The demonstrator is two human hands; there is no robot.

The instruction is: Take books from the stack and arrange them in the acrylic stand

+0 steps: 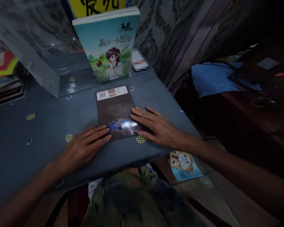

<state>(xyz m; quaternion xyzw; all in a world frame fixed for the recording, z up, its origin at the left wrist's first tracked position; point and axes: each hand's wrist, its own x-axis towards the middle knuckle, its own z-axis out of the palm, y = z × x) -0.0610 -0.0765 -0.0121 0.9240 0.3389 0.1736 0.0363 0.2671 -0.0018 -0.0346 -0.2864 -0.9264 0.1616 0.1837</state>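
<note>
A dark brown book [115, 108] lies flat on the table, its barcode strip at the far end and a blue picture at the near end. My left hand [82, 146] rests at its near left edge, fingers stretched out and the tips touching the cover. On the right edge lies my right hand [157, 126], fingers extended and slightly spread over that side. Neither hand grips the book. Behind it a teal book [111, 47] with a drawn figure and a butterfly stands leaning back.
A clear plastic stand [47, 72] rises at the back left, beside stacked books [4, 75]. The grey-blue tablecloth [44, 126] ends at the right, past my right hand. Below the edge lie colourful booklets [186, 165]. Patterned curtains [165, 28] hang behind; a blue cloth [210, 78] is at right.
</note>
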